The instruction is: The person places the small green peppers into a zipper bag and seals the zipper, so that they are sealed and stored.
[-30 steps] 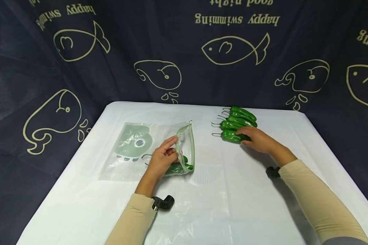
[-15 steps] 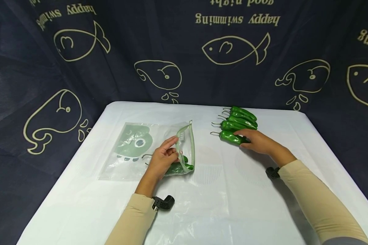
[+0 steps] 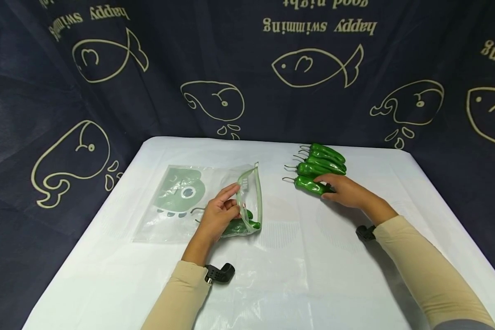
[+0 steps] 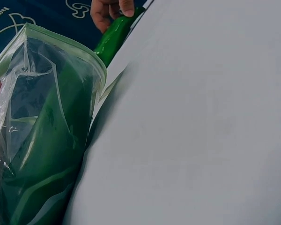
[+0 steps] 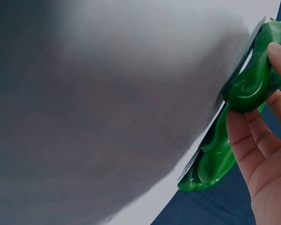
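In the head view my left hand [image 3: 216,214] holds the near side of a clear zip bag [image 3: 181,185] at its mouth, which gapes to the right. Green peppers [image 3: 234,228] lie inside the bag, partly hidden by that hand. My right hand [image 3: 343,190] grips the blunt end of the nearest green chili pepper [image 3: 307,184] in a row, its stem pointing left. The right wrist view shows the thumb on top of this pepper [image 5: 253,82] and fingers below. In the left wrist view the bag's green rim [image 4: 65,40] stands raised.
Several more green peppers [image 3: 319,160] lie side by side just behind the gripped one, stems to the left. All of it rests on a white-covered table [image 3: 272,284]. A dark blue printed curtain [image 3: 251,59] hangs along the back and sides.
The right hand has shifted the nearest pepper slightly, tilting it and parting it a little from the row. The left hand and the bag stay put.
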A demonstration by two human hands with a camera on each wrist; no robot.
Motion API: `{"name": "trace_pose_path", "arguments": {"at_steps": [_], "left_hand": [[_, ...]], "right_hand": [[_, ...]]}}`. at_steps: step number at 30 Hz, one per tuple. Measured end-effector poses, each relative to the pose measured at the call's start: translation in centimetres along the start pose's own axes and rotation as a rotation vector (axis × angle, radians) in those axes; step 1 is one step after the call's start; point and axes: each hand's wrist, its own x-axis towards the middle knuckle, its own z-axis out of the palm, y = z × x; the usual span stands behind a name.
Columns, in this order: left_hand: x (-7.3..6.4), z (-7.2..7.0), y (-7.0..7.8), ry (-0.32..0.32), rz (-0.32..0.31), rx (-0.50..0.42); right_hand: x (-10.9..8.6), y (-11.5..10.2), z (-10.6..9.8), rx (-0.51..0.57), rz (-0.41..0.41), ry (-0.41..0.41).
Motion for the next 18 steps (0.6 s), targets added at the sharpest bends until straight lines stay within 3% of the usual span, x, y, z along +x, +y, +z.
{"name": "trace_pose_path", "arguments": {"at_steps": [18], "left_hand": [[0.07, 0.10, -0.07, 0.007, -0.006, 0.008]], "right_hand": [[0.09, -1.05, 0.05, -0.003, -0.053, 0.011]]}}
